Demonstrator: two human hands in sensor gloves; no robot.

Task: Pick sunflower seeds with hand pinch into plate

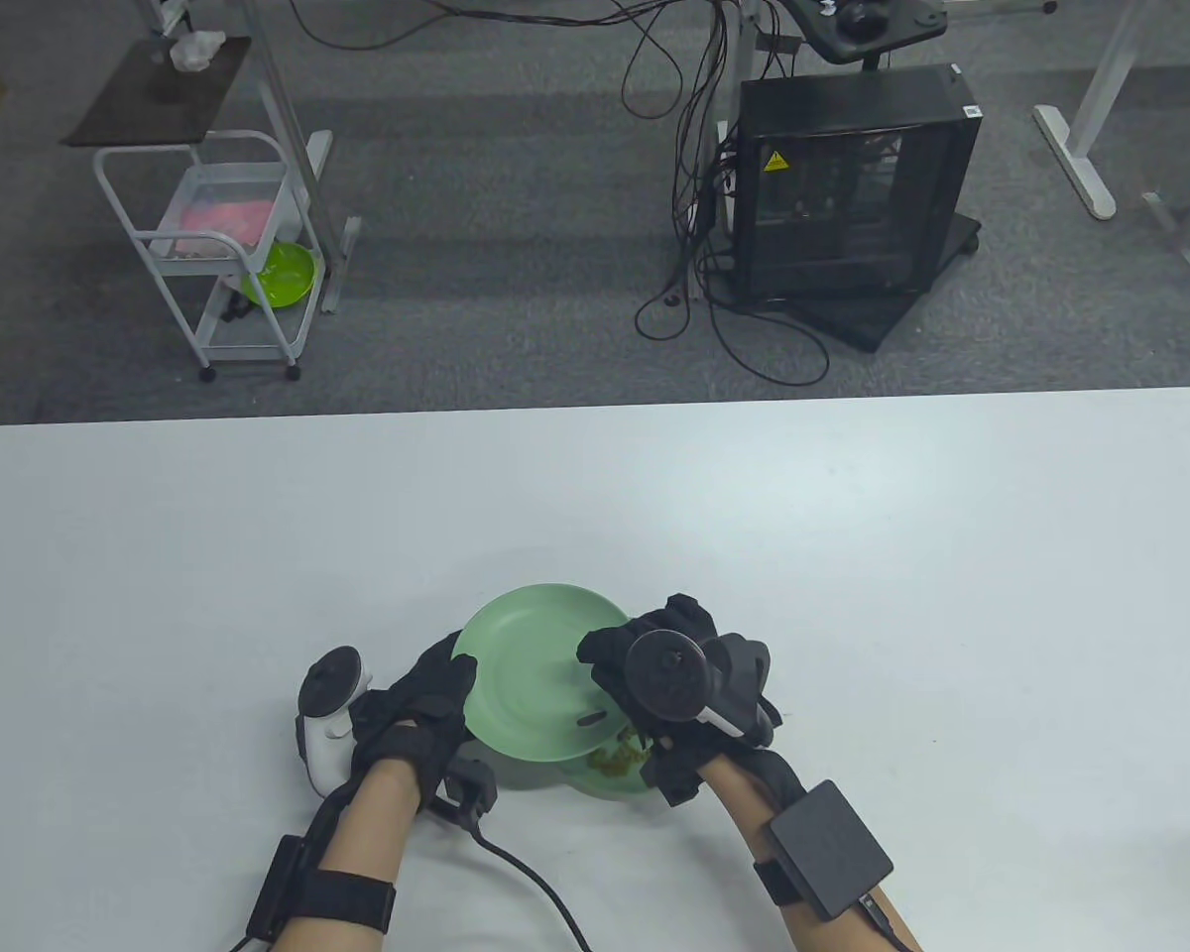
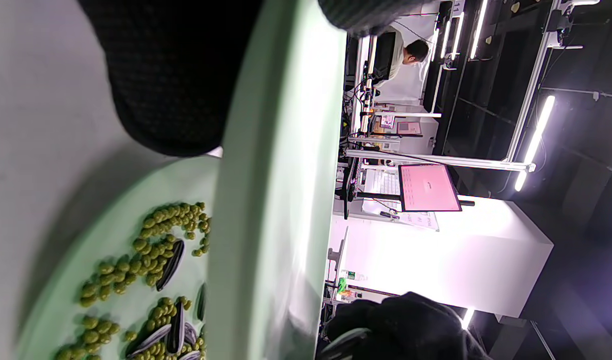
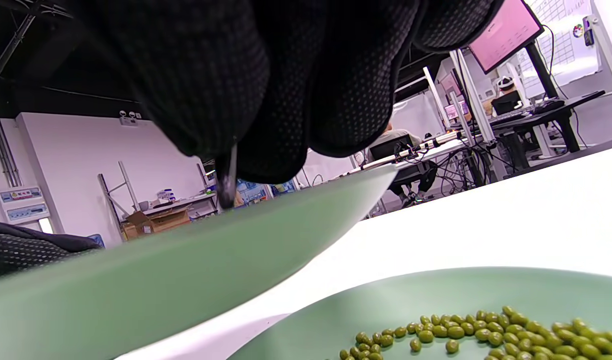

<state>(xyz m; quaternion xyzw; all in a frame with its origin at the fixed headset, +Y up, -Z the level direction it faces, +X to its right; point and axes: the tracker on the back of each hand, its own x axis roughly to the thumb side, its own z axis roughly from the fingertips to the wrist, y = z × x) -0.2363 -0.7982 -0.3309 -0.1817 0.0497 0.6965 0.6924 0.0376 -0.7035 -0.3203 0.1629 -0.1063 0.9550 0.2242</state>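
A green upper plate [image 1: 526, 674] is held tilted over a lower green plate [image 1: 610, 785]. My left hand [image 1: 426, 704] grips the upper plate's left rim; its fingers [image 2: 170, 75] lie against the plate [image 2: 270, 200]. The lower plate [image 2: 110, 210] holds green beans [image 2: 160, 220] mixed with striped sunflower seeds [image 2: 169, 265]. My right hand [image 1: 620, 654] hovers over the upper plate's right edge and pinches a dark sunflower seed [image 3: 227, 180] between its fingertips [image 3: 225, 100], just above the plate [image 3: 160, 280]. One seed [image 1: 590, 716] lies on the upper plate. Beans [image 3: 486, 330] show on the lower plate [image 3: 386, 300].
The white table [image 1: 853, 555] stretches wide around the plates. Beyond its far edge stand a white trolley [image 1: 228, 248] and a black computer case [image 1: 853, 188] with cables on the floor.
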